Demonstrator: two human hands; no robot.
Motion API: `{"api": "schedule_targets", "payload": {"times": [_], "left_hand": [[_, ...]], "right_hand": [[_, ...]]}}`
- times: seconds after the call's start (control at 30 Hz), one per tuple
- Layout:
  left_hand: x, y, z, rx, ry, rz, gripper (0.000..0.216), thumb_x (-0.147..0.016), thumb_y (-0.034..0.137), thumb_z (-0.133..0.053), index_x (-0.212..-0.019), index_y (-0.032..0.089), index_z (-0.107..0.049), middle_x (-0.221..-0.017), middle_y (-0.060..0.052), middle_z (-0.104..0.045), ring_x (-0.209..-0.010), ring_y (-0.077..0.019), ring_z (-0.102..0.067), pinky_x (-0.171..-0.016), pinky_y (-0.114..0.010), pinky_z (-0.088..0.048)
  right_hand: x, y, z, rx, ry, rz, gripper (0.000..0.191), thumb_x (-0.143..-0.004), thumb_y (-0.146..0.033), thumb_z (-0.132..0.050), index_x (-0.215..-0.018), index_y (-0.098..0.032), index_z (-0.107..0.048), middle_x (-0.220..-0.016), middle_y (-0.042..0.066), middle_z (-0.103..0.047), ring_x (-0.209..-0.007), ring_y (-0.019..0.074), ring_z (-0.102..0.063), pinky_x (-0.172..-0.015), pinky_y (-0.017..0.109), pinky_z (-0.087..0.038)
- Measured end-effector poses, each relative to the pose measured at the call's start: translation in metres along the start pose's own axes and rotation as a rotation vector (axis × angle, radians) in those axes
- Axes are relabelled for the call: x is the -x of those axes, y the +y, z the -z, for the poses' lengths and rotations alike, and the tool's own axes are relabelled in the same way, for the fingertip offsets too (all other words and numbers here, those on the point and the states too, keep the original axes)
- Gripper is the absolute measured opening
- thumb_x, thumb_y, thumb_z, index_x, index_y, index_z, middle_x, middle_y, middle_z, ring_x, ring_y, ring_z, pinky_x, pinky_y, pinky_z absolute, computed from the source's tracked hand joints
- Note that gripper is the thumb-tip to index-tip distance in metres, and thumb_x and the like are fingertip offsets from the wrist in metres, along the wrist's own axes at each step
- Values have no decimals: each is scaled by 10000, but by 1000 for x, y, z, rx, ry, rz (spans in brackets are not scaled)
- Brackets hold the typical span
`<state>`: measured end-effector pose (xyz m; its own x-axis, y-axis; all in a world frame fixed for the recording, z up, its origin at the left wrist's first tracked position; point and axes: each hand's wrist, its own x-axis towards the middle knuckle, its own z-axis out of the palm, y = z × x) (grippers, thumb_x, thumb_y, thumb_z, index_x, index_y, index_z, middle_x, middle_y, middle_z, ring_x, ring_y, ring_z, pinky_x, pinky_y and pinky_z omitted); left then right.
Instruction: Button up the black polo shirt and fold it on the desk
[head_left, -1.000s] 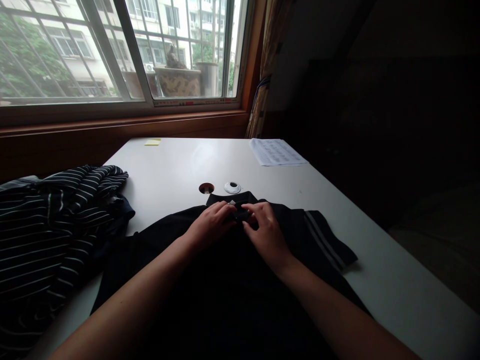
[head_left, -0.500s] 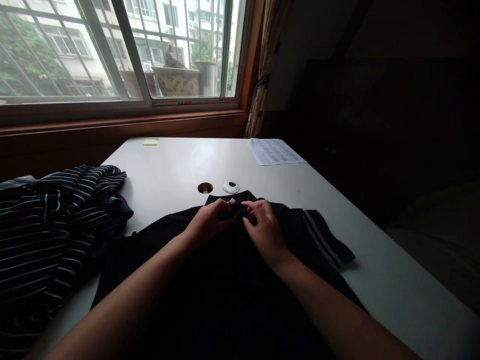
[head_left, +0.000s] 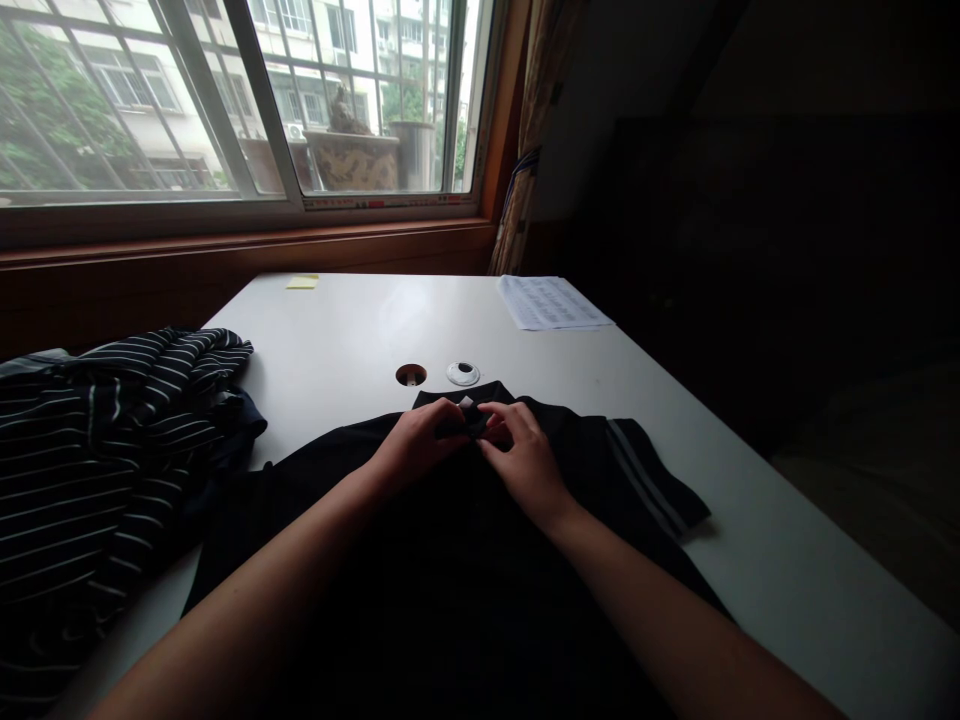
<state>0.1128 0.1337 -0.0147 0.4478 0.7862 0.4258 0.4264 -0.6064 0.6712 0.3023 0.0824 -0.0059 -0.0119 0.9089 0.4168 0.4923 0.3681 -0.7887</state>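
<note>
A black short-sleeved shirt (head_left: 465, 560) lies spread on the white table (head_left: 345, 340), its collar toward the window. Grey stripes run along the sleeve (head_left: 660, 480) on the right. Both hands meet at the collar opening, just below a small pale label (head_left: 466, 402). My left hand (head_left: 424, 435) pinches the dark fabric on the left of the opening. My right hand (head_left: 525, 460) has thumb and fingers closed on the shirt's front edge beside it. The fabric is too dark to show a button between the fingertips.
A heap of dark, white-striped clothing (head_left: 120, 440) lies on the left. Beyond the collar are a round hole (head_left: 411, 375) in the tabletop and a round white cover (head_left: 463, 373). Printed sheets (head_left: 551, 303) and yellow sticky notes (head_left: 302, 282) lie near the far edge, below a barred window (head_left: 360, 100).
My right hand has shifted slightly left, bringing its fingertips closer to those of my left hand at the collar. The left hand has hardly moved, and the shirt lies as before.
</note>
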Motion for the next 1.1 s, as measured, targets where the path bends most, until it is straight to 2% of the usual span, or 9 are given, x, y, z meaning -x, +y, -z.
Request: {"api": "schedule_targets", "payload": {"times": [0.23,0.5,0.9,1.1], "left_hand": [[-2,-4,-1,31,-10,-98,159,-847,201,-725,-999,225,-683,-990,-18,-666,-856,-160,-657,-783,-265,-523],[-2,-7,-3,-19,-36,-160,131,-876,227,-710,-1006,231,-721,-1006,-34,-632,-837,-156,-656,-779,-275,-538],[0,-4,-2,-69,-87,-158,132,-903,201,-663,-1031,209,-689,-1017,-45,-624,-815,-154,-650,-770,-276,-537],[0,0,0,-130,-121,-139,203,-854,166,-684,-1050,219,-681,-1017,-42,-626,-796,-158,-649,-736,-266,-531]], "right_hand": [[-4,18,-1,-122,25,-104,397,-752,-152,-666,-1130,-274,-646,-911,-1,-553,-841,174,-605,-824,346,-547],[-7,18,2,-245,-44,-213,420,-715,-176,-696,-1122,-264,-645,-757,-48,-481,-704,139,-524,-718,286,-463],[-9,14,3,-249,-78,-257,367,-705,-205,-702,-1067,-243,-660,-736,-51,-452,-686,136,-480,-687,277,-413],[-9,16,5,-214,-83,-260,347,-716,-202,-690,-1059,-246,-668,-723,-56,-437,-673,132,-472,-672,275,-395]]}}
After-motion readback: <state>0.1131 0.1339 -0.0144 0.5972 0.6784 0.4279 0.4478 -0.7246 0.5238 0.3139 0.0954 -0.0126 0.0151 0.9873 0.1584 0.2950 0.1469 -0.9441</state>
